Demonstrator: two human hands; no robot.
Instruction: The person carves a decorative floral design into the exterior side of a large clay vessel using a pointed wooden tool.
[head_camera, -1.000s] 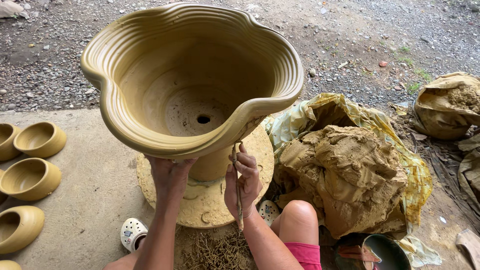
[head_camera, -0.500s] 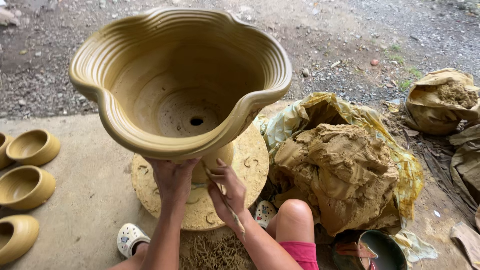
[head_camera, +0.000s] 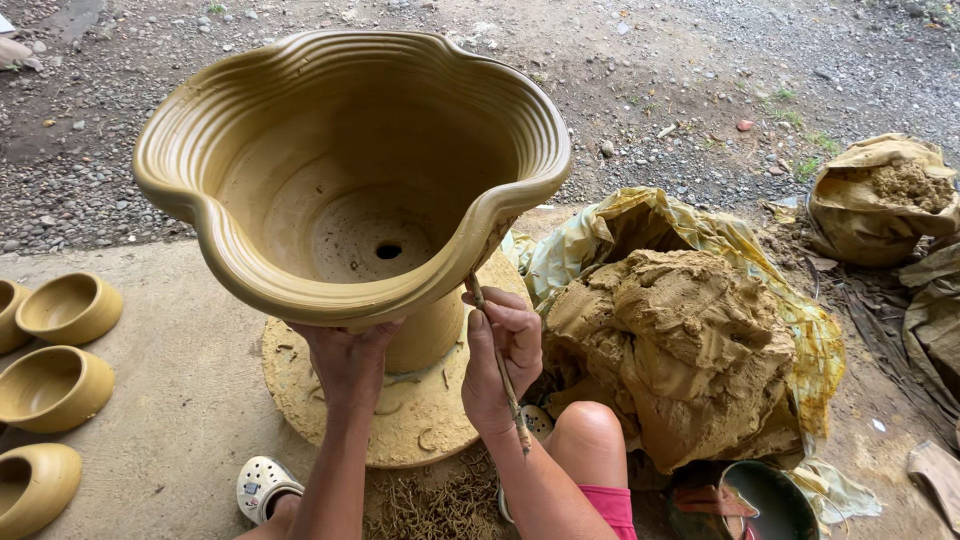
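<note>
Clay pot (head_camera: 350, 170) above left hand (head_camera: 345, 360)

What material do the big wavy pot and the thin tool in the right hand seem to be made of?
Big wavy pot: seemingly unfired wet clay, smooth and matt, with grooved rings and the same tan colour as the clay heap. Thin tool in the right hand: probably a wooden stick, brown and clay-smeared.

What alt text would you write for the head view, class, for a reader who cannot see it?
A person's left hand steadies a large wavy-rimmed wet clay pot on a round turntable, while the right hand holds a thin stick against its underside. Small clay bowls sit left; a clay heap lies right.
</note>
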